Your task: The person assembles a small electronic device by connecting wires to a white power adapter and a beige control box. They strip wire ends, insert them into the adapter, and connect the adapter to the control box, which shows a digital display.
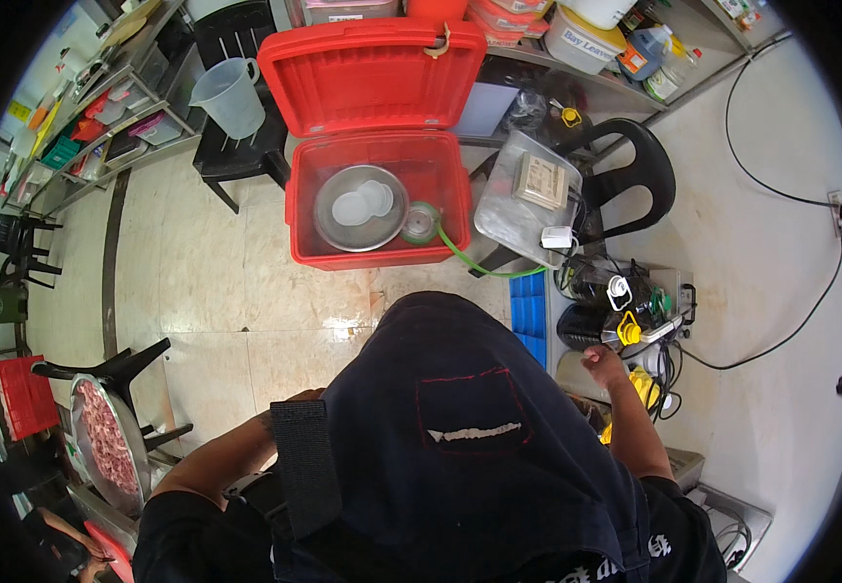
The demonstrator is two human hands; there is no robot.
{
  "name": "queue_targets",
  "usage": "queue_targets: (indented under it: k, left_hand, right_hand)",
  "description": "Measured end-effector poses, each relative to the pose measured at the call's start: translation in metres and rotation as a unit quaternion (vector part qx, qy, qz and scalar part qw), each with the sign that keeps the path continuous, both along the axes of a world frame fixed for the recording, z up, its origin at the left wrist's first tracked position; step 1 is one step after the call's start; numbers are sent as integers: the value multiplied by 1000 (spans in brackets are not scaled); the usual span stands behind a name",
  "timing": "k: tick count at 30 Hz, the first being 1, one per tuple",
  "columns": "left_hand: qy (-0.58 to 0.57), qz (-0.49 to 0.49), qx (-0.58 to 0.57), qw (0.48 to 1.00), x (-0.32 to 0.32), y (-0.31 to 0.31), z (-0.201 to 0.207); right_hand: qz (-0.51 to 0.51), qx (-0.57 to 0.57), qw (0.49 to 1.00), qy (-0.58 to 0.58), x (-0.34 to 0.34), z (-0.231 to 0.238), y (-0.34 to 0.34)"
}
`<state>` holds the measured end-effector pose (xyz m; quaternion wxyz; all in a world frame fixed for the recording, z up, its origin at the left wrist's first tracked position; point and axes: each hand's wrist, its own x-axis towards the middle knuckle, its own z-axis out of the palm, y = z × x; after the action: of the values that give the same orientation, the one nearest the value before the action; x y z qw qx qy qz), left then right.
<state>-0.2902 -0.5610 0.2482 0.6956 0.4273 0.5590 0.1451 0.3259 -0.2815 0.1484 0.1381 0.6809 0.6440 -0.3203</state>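
My right hand [604,365] is curled closed beside large dark bottles [586,325] at the right. What its fingers hold, if anything, is hidden. Just beyond it is a yellow handled cap [628,328]. My left hand [306,394] is mostly hidden behind my dark apron [470,389], its fingers out of sight. Ahead stands a red cooler box [377,260], its lid [368,78] raised. Inside lies a round metal strainer [329,225] with white discs [351,209] in it. A green hose [479,264] runs over the box's rim from a round clear piece [421,222].
A black chair [246,146] carries a plastic jug [232,100]. Another chair [644,175] holds a metal tray [499,219] with a scale. Blue crate [528,316] and cables crowd my right. A basin [134,496] of raw meat and another person's arm [81,539] are at lower left.
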Motion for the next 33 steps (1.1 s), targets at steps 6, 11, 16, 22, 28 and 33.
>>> queue_targets:
  k: [6, 11, 16, 22, 28, 33]
  left_hand:
    - [2, -15, -2, 1000, -1, 9, -1]
    - [10, -30, -1, 999, 2, 19, 3]
    - [29, -65, -20, 997, 4, 31, 10]
    - [31, -50, -50, 997, 8, 38, 14]
    - [38, -39, -50, 997, 11, 36, 24]
    - [-2, 9, -84, 996, 12, 34, 28]
  right_hand:
    - [-23, -21, 999, -33, 16, 8, -25]
    - [-41, -30, 998, -43, 32, 6, -43]
    - [-56, -30, 997, -39, 43, 4, -50]
    - [-43, -27, 998, -42, 37, 6, -51]
    - [-37, -33, 998, -47, 29, 11, -43]
    - [-28, -23, 999, -38, 30, 4, -33]
